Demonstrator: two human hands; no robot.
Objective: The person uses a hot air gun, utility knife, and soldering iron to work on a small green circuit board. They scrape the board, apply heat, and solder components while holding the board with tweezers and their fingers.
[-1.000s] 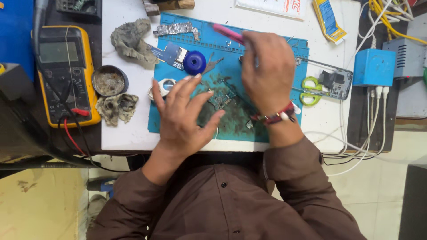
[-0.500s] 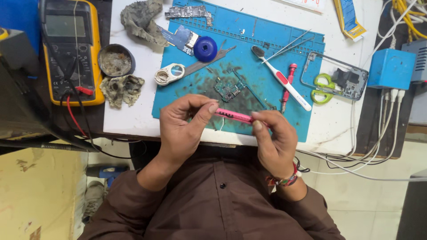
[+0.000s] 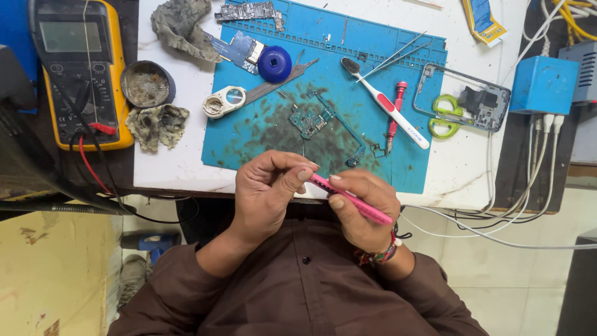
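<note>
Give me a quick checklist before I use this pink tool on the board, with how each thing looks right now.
1. Pink tool gripped by both hands: ok, left hand at the tip, right hand on the shaft.
2. Tool tip exposed: cannot tell, fingers cover it.
3. Circuit board on the blue mat: ok.
4. Board unobstructed: ok.
5. Toothbrush clear of board: ok.
</note>
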